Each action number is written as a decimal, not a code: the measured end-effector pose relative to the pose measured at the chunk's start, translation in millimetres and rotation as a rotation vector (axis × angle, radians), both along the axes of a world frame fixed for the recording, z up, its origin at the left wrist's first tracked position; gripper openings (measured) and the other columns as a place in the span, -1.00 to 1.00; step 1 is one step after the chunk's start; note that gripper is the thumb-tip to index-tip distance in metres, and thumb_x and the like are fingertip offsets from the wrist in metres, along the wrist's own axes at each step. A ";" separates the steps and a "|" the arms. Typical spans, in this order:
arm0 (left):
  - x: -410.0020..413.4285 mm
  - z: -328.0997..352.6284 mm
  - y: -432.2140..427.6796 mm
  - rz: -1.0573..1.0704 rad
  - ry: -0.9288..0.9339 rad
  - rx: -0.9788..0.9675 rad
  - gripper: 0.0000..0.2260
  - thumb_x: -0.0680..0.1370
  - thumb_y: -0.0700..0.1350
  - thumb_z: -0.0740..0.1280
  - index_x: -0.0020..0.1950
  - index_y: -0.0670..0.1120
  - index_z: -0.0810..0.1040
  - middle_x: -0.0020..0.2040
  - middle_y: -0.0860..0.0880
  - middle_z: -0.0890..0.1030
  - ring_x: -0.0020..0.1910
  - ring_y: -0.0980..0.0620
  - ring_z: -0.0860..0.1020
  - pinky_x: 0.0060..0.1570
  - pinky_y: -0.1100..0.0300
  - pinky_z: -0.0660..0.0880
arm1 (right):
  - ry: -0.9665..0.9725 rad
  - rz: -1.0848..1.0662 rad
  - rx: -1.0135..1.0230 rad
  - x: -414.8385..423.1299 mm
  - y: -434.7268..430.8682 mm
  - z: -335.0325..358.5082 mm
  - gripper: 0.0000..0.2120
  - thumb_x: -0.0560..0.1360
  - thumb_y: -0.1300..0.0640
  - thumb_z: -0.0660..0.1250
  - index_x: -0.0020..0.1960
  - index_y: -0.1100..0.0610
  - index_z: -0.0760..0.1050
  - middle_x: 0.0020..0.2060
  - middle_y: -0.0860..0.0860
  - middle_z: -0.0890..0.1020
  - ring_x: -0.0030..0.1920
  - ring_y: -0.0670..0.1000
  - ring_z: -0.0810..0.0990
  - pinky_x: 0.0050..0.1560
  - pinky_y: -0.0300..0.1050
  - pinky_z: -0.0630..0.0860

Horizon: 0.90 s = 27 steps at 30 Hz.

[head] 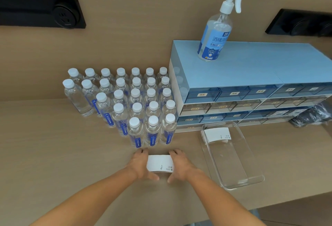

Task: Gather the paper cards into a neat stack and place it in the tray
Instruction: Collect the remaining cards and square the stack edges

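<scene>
Cards (159,163) sit squeezed between your left hand (142,165) and right hand (180,165); tap edges flush before lifting toward the clear tray (251,181).

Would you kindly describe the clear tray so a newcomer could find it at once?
Start at the blue drawer cabinet on the desk's right side. Directly in front of its lowest drawers lies the clear tray, long and see-through. Unlike the water bottles on the left, it lies low and open, with white cards at its far end.
</scene>
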<state>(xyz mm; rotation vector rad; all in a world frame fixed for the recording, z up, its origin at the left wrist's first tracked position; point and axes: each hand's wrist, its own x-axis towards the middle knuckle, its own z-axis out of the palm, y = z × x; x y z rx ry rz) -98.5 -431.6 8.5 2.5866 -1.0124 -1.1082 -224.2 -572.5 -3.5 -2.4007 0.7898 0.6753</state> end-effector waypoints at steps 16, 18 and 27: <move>-12.1 34.5 -9.5 1.197 0.839 -0.258 -0.53 0.69 0.15 0.03 0.37 -0.19 0.38 -0.14 -0.20 0.64 -0.24 -0.14 0.60 -0.35 0.11 0.41 | -0.231 -1.211 0.786 18.2 24.9 26.8 -0.64 0.60 -0.25 0.09 0.07 0.04 0.39 -0.08 0.17 0.70 -0.04 0.13 0.70 0.22 0.04 0.55; -10.9 33.9 -9.7 1.200 0.823 -0.266 -0.58 0.69 0.11 0.03 0.34 -0.18 0.38 -0.15 -0.22 0.64 -0.24 -0.16 0.61 -0.35 0.09 0.43 | -0.231 -1.202 0.800 18.2 22.8 25.6 -0.62 0.60 -0.24 0.10 0.08 0.07 0.41 -0.08 0.17 0.71 -0.03 0.14 0.70 0.22 0.05 0.55; -5.6 23.0 1.1 0.505 0.307 -0.100 -0.66 0.47 0.02 0.40 0.16 -0.13 0.57 0.04 -0.08 0.65 -0.02 -0.04 0.59 -0.06 0.13 0.50 | -0.145 -0.447 0.312 3.9 -4.6 31.2 -0.31 0.38 -0.16 0.46 0.37 0.15 0.35 0.20 0.03 0.57 0.06 -0.02 0.52 0.02 -0.16 0.43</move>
